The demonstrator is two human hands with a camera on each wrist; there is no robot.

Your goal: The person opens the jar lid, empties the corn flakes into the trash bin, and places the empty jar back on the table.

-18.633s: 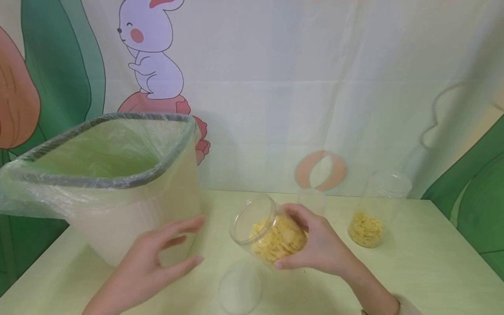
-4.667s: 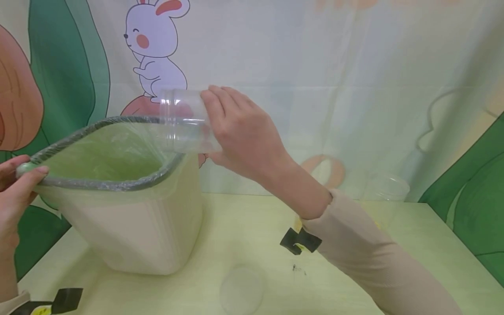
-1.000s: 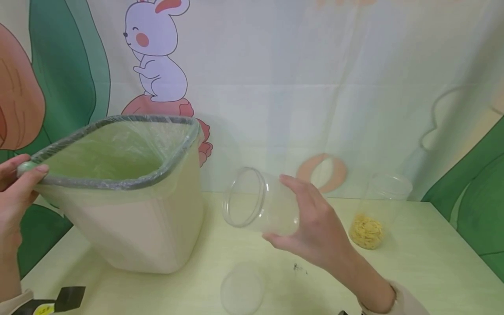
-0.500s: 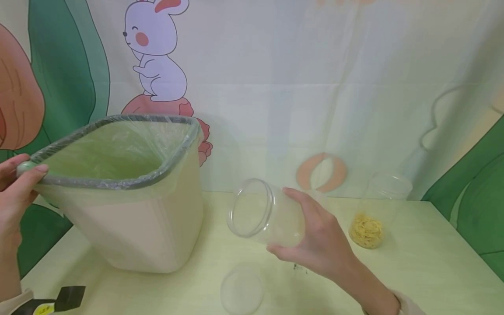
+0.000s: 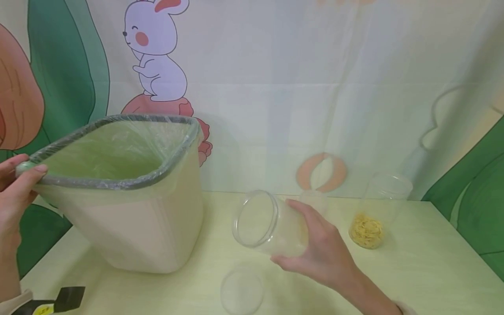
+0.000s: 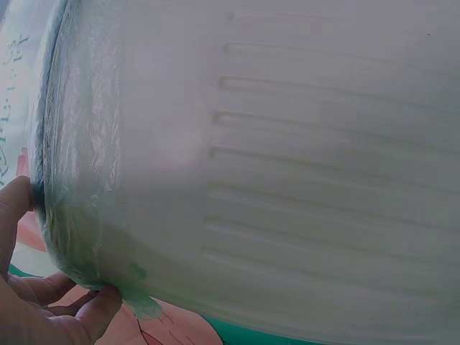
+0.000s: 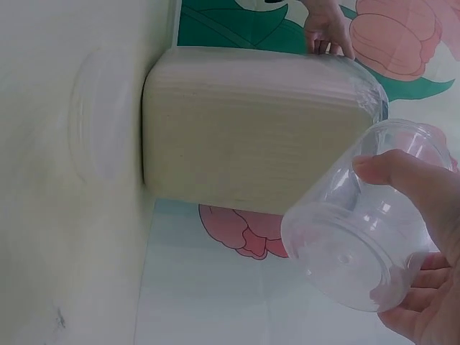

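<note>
My right hand (image 5: 324, 249) grips a clear plastic jar (image 5: 257, 221) around its base, thumb on the near side. The jar has no lid on, is tilted with its mouth to the left, and looks empty in the right wrist view. It hangs above the table, right of a pale trash bin (image 5: 138, 227) lined with a thin plastic bag. At the bin's left corner my left hand (image 5: 15, 188) pinches the grey rim and bag between thumb and fingers. A round translucent lid (image 5: 242, 291) lies on the table in front of the jar.
A second clear jar (image 5: 390, 186), with yellow flat pieces (image 5: 366, 231) at its bottom, stands at the right. Another translucent lid (image 5: 315, 201) lies behind my right hand. A printed curtain (image 5: 256, 78) hangs along the table's (image 5: 425, 267) back edge.
Long before, the jar held yellow pieces and my left hand was free. Later my right hand held it over the bin's rim. In the last second the jar has come lower; my left hand stays.
</note>
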